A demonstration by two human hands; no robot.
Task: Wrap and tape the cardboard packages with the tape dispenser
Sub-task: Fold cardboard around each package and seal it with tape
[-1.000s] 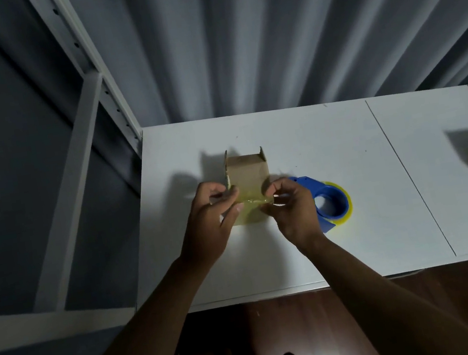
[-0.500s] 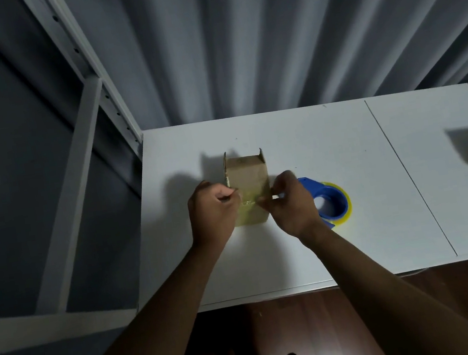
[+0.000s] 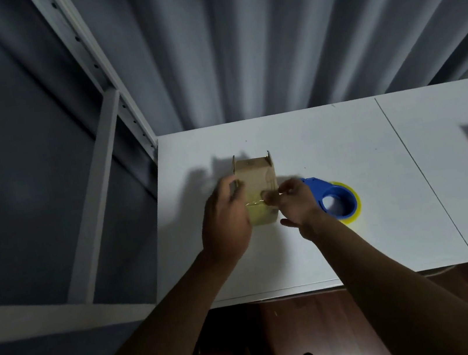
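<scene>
Two hands grasp upright cardboard box (image 3: pixel 255 186): left hand (image 3: pixel 224 218), right hand (image 3: pixel 291 202); flaps up.

Head-worn wide-angle view, looking forward and steeply down, close over white table (image 3: pixel 296 136)

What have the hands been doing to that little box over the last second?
The left hand slid from the tape strip at the front round to the box's left side. The right hand stayed pinching at the front right edge. Box, tape dispenser and table haven't moved.
</scene>
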